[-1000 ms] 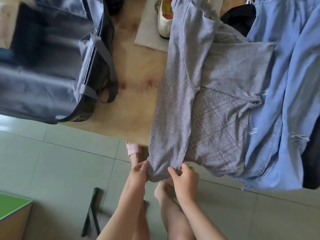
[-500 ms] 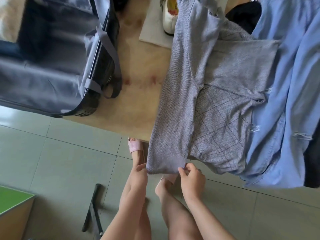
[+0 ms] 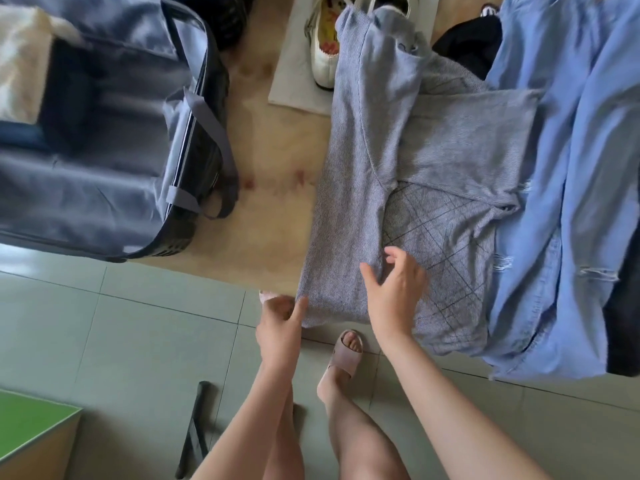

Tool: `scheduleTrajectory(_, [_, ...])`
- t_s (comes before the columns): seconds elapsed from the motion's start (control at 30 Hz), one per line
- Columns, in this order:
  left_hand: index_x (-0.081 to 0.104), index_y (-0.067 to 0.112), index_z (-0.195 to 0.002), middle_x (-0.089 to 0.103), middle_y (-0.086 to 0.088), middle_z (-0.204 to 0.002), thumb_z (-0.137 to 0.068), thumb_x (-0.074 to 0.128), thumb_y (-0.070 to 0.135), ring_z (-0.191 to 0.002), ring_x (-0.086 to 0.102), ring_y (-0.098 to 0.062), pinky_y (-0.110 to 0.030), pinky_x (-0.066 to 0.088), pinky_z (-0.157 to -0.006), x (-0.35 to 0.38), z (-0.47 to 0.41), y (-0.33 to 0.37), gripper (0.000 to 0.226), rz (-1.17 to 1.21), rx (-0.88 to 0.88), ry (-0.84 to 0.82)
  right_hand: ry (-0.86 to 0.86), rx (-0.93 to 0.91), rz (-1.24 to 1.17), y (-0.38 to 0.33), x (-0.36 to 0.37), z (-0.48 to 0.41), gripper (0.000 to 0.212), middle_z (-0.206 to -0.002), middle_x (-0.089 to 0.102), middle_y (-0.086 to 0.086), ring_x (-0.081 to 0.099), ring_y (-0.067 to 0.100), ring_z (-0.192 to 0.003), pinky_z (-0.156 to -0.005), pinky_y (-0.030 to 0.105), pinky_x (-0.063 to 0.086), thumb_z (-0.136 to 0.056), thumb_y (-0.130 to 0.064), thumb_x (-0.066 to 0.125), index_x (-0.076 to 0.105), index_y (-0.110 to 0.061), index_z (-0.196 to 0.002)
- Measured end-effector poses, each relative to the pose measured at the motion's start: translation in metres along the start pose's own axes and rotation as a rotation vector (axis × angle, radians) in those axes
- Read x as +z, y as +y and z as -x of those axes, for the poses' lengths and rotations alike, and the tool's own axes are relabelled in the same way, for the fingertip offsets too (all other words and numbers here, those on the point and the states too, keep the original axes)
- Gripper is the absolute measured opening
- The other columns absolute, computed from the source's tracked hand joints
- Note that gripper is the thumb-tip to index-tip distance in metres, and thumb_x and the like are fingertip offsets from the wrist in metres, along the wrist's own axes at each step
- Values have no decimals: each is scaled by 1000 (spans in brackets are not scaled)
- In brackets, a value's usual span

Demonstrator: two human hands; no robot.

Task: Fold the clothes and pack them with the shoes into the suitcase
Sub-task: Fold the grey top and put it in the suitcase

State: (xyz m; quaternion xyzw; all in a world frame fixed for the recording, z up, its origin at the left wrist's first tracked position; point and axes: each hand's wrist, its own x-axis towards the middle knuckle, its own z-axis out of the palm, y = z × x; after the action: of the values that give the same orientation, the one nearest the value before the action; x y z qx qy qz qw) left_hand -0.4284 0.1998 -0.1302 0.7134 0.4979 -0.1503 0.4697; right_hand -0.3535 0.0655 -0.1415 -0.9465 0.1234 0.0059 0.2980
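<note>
The sweater [image 3: 349, 209] looks soft and limp, best pinched at its hem corners; right hand [image 3: 394, 292] spread empty above it, left hand [image 3: 280, 323] loose, holding nothing.

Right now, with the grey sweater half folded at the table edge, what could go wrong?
The grey sweater hangs its hem over the near edge of the table, so it might slide off. The blue jeans lie against its right side; folding could drag them. Its top lies over a white shoe, which may shift.
</note>
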Motion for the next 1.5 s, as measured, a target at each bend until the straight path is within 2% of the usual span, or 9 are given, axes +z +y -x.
scheduleTrajectory(0.23, [55,18,-87,65,1,-87,-78,74,30,-88,61,-22,-30,42,-72,-2,-8,-2,24,-53,-74,88,-87,22,30,1,2,-13,35,-90,63,7,50,30,-92,-82,42,41,-76,-13,75,57,-9,-106])
scheduleTrajectory(0.33, [49,15,-88,56,3,-85,-78,72,21,-85,52,-19,-32,39,-70,-4,-5,12,25,-196,252,201,-70,-61,55,3,1,-8,39,-97,60,7,50,30,-94,-83,41,43,-73,-10,76,56,-9,-106])
scheduleTrajectory(0.47, [55,19,-115,50,10,-106,-85,67,14,-97,47,-6,-20,37,-80,5,-12,31,33,-191,547,24,-62,-84,71,3,1,-5,40,-102,59,7,50,28,-96,-85,38,41,-77,-14,74,56,-11,-112])
scheduleTrajectory(0.77, [55,10,-112,58,-6,-104,-81,53,-6,-90,53,-23,-22,34,-70,26,-45,63,34,-180,489,70,-83,-23,65,0,1,-20,40,-94,62,5,49,25,-92,-77,32,41,-79,-15,74,55,-14,-115])
scheduleTrajectory(0.97, [47,14,-136,42,-11,-143,-75,59,-5,-132,35,-27,-46,35,-105,31,-55,81,64,-699,972,5,-108,-346,262,8,-3,-23,63,-134,52,4,46,26,-114,-90,42,46,-74,-7,73,52,-19,-132])
scheduleTrajectory(1.1, [4,25,-152,-6,8,-160,-101,40,23,-147,-5,-10,-46,5,-118,34,-62,87,63,-1026,911,-258,-179,-397,352,22,2,-21,62,-137,53,5,37,27,-120,-90,48,47,-72,-15,80,58,-17,-130])
scheduleTrajectory(1.17, [11,20,-152,3,1,-160,-98,45,22,-148,3,-16,-48,-1,-117,33,-59,92,64,-1079,944,-217,-206,-389,282,23,-2,-24,61,-139,50,8,35,28,-122,-93,49,46,-75,-15,78,56,-17,-131])
scheduleTrajectory(1.27, [43,8,-140,37,-16,-148,-84,60,5,-136,36,-32,-53,20,-114,41,-57,109,58,-953,1048,-140,-129,-218,111,26,-17,-41,51,-137,49,10,39,29,-119,-96,47,41,-83,-15,70,55,-17,-131])
scheduleTrajectory(1.5, [38,18,-143,31,-4,-152,-97,44,11,-138,29,-23,-32,14,-116,90,-41,185,47,-868,1017,-310,248,400,-131,75,-61,-115,42,-120,57,20,48,39,-114,-103,46,32,-85,-15,67,56,0,-123])
